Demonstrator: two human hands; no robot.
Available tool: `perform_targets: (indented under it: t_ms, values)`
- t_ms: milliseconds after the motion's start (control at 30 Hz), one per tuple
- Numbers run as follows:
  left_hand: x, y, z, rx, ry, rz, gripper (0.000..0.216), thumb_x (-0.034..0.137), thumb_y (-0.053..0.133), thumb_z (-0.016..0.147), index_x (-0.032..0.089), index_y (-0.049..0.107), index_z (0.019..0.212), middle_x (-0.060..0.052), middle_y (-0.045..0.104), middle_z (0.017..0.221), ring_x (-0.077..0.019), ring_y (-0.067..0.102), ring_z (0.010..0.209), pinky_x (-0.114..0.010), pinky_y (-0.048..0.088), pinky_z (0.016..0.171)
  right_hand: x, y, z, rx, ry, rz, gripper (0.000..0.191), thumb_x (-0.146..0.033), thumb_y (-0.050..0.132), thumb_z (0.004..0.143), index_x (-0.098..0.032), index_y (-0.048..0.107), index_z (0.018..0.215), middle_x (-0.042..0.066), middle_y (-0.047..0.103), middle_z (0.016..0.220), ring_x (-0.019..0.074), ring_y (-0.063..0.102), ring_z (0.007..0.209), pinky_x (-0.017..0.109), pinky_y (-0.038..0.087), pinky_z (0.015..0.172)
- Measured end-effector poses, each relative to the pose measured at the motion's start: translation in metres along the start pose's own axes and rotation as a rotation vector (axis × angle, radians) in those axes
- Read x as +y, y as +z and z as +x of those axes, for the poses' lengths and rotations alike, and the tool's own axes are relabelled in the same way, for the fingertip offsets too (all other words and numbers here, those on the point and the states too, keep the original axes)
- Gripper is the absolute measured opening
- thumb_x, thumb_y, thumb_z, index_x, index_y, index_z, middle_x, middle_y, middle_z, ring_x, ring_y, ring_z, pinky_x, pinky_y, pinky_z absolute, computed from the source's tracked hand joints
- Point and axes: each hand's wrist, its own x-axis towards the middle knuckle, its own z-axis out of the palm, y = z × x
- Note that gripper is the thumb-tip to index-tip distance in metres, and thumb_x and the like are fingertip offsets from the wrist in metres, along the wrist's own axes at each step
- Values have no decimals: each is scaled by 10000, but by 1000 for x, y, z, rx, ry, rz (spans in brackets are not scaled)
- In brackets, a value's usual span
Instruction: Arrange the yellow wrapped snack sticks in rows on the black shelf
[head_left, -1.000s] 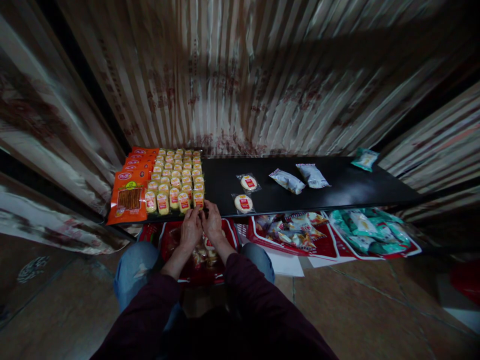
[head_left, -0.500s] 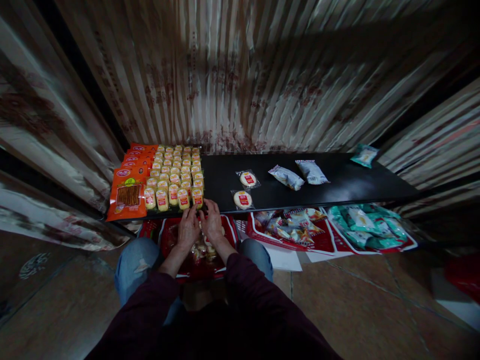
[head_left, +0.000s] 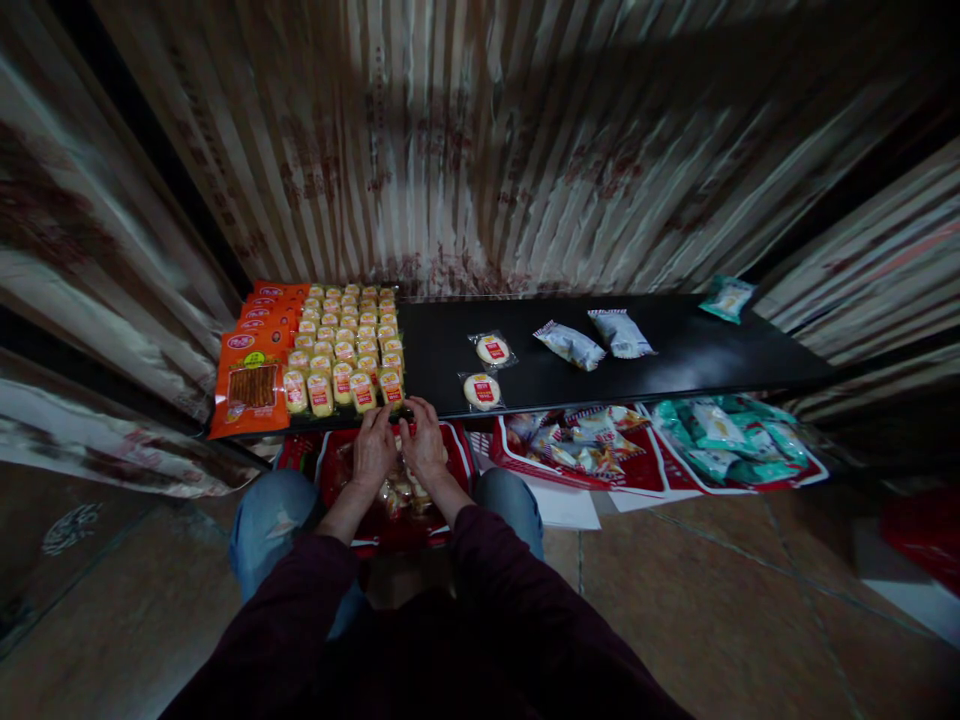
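Observation:
My left hand (head_left: 374, 448) reaches to the shelf's front edge, its fingers stretched forward at the lower end of the front-right packaged cake (head_left: 391, 385). My right hand (head_left: 424, 440) is close beside it, fingers apart, with its fingertips near the same cake's lower right corner. I see nothing gripped in either hand, though the palms are hidden. That cake ends the front row of a block of yellow cakes (head_left: 343, 350) in clear wrappers with red labels. Below both hands lies a red basket (head_left: 466, 470) with wrapped pieces inside, partly covered by my wrists.
Orange snack bags (head_left: 253, 385) overlap at the left of the black shelf (head_left: 442, 340). Two round white wrapped cakes (head_left: 481, 391), two pale packets (head_left: 621, 333) and a teal packet (head_left: 726, 298) lie farther right. Below stand baskets of striped packets (head_left: 592, 440) and teal packets (head_left: 739, 440).
The view has shifted slightly. My hands have drawn back a little from the front-right cake, whose label now shows more fully. The rows of cakes look the same.

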Motion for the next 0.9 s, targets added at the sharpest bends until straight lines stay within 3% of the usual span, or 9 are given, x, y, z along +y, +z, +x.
perform_targets:
  t_ms: [200,400,733,900]
  values:
    - [-4,-1,0,15,0,-23,450,42,386,806,166,591,1186,-93,601,1053,-156,615,886,-310,518,861,1,4,2,-37,-42,-23,377,-123,444,821,-151,593,1167,130,560,1195,211,510,1130,382,417,1023]
    - [-5,-3,2,-18,35,20,443,58,392,818,171,587,1200,-94,601,1040,-167,601,939,-308,509,879,-1,8,2,-59,-73,-100,463,-88,442,789,-169,572,1225,124,544,1205,229,485,1136,401,418,1018]
    - [3,-4,4,-76,22,167,439,79,456,820,168,561,1237,-116,570,1173,-173,611,929,-263,539,766,-1,5,-1,-86,-98,-113,495,-49,417,774,-172,570,1228,118,559,1216,228,482,1132,403,429,999]
    - [4,-3,4,-77,13,181,476,57,431,815,155,526,1271,-133,528,1261,-184,600,999,-271,548,760,-3,2,2,-51,-91,-101,413,-109,410,829,-162,581,1201,124,579,1173,219,494,1120,403,423,1003]
